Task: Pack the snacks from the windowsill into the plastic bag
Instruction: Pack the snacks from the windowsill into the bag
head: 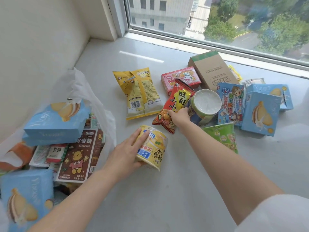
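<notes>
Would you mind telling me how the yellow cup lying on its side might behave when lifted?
The yellow cup probably rolls if released, since it lies on its round side. It looks stiff and likely light, as the left hand grips it alone.

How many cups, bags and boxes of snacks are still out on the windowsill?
Round cups: 3 (yellow cup, white-lidded cup, green cup)
Bags: 2 (yellow bag, red bag)
Boxes: 5 (pink box, brown cardboard box, blue cartoon box, two pale-blue boxes)
Half-hidden packets: 2
Total: 12
</notes>
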